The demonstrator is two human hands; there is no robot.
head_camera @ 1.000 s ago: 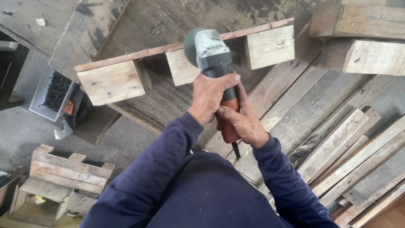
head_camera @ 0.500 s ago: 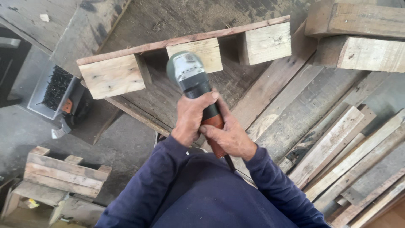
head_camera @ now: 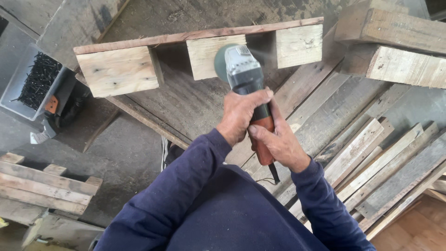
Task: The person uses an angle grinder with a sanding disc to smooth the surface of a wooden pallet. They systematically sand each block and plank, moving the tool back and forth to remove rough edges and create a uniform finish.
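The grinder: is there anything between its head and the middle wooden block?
Nothing visible. The grinder, held in the left hand and right hand, has its head right at the middle block; only faint dust hangs beside it.

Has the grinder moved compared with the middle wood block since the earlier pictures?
Yes. The grinder, held by the left hand and right hand, now has its head at the middle wood block; half a second ago it was lower, below that block.
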